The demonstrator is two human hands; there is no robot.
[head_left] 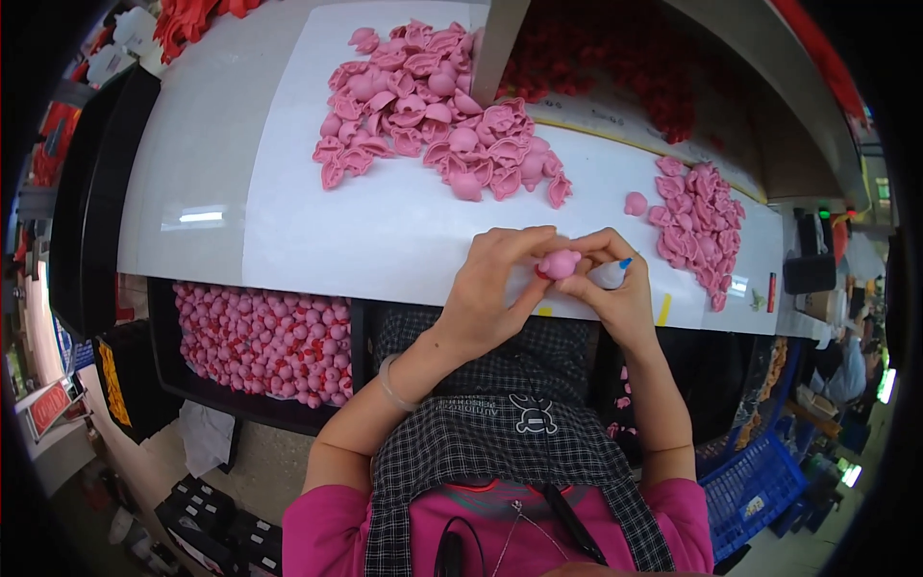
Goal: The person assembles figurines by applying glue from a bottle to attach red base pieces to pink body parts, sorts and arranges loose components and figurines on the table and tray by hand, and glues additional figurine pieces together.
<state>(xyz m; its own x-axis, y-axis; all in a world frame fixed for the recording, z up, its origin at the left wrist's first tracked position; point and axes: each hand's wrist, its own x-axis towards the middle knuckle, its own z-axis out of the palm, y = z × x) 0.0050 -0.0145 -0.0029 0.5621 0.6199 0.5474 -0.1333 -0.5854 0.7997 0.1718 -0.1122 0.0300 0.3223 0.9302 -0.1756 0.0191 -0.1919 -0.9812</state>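
Over the table's near edge, a small round pink plastic piece [558, 263] with a bit of red on its left side is pinched between both hands. My left hand [484, 288] grips it from the left with thumb and fingers. My right hand [623, 298] steadies its right side with the fingertips. A small white squeeze bottle with a blue tip [610, 275] is tucked in that same right hand. Beyond the hands lies a heap of pink moulded half shells [423, 106]; a smaller heap [702, 226] lies to the right, beside one loose pink piece [636, 204].
A white table [308, 240] spans the front, with an upright panel [498, 48] at its back. Red pieces [615, 82] lie behind it. Below the table on the left, a black bin [360, 351] holds many pink and red pieces. A blue basket [755, 490] stands low right.
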